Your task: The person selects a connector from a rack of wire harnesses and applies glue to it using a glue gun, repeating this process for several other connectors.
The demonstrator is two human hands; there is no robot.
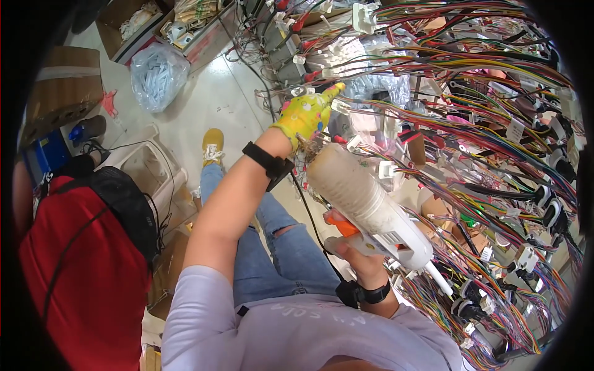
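Note:
My left hand wears a yellow patterned glove and reaches forward into a bundle of coloured wires on the harness board, index finger stretched out along the wires; whether it grips any is hidden. My right hand is closed around the handle of a white tool with an orange trigger, shaped like a large glue gun, its nozzle pointing lower right at the wires. Both wrists carry black bands.
A harness board full of coloured wires, white connectors and tags fills the right side. A person in red stands at the left. A clear plastic bag, cardboard boxes and a white stool sit on the floor.

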